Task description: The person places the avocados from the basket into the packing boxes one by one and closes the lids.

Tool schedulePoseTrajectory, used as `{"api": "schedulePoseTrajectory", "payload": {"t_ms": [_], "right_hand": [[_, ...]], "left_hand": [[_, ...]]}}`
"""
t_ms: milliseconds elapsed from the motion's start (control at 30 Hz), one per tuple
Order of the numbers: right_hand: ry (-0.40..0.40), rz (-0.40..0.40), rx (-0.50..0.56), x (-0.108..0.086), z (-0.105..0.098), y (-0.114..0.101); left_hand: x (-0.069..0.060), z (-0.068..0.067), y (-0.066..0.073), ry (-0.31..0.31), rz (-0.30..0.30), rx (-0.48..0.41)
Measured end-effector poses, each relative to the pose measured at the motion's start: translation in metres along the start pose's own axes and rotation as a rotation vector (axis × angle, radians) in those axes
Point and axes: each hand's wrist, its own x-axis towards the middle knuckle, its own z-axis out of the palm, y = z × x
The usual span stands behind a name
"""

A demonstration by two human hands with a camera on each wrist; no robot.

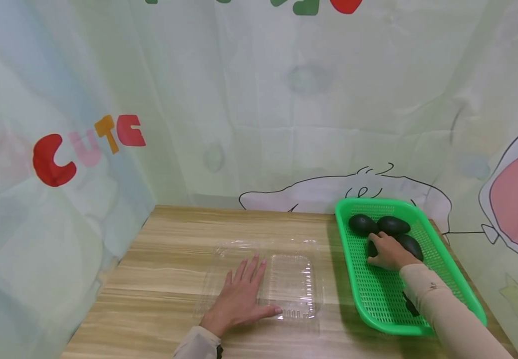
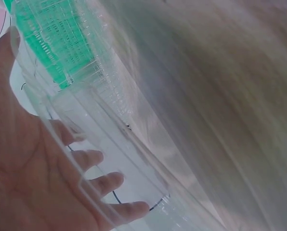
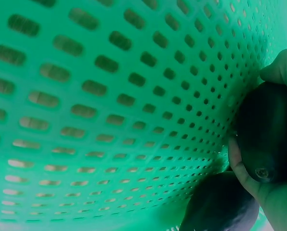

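My left hand (image 1: 239,300) lies with fingers spread on a clear plastic clamshell container (image 1: 291,279). The left wrist view shows the palm (image 2: 32,173) and fingers through the container's thin wall. Inside the green basket, my right hand (image 1: 390,253) grips a dark avocado (image 3: 266,130), thumb on one side and fingers on the other. Its small round stem scar shows in the right wrist view. Beside it lie further dark avocados: one at the back left (image 1: 362,225), one at the back (image 1: 394,226) and one on the right (image 1: 410,246), partly behind the hand.
The green plastic basket (image 1: 353,294) with perforated walls stands at the right of the wooden table (image 1: 151,284). A printed curtain (image 1: 263,124) hangs close behind the table and along both sides.
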Motion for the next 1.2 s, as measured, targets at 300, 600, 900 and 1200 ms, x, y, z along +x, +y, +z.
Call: {"api": "schedulePoseTrajectory", "payload": {"t_ms": [300, 600, 900, 1200], "right_hand": [[0.025, -0.001, 0.037, 0.0007, 0.002, 0.0035], [0.031, 0.015, 0.044, -0.0015, 0.0016, 0.0008], [0.01, 0.002, 0.049, -0.0059, -0.0003, -0.0023], [-0.019, -0.002, 0.062, -0.0039, -0.0039, 0.0029]], "left_hand": [[0.0009, -0.0003, 0.0018, 0.006, 0.007, -0.001], [0.0007, -0.0014, 0.002, -0.014, 0.004, 0.001], [-0.0004, -0.0008, 0.0008, -0.02, 0.001, 0.002], [0.0003, -0.003, 0.0027, -0.018, 0.007, 0.019]]}}
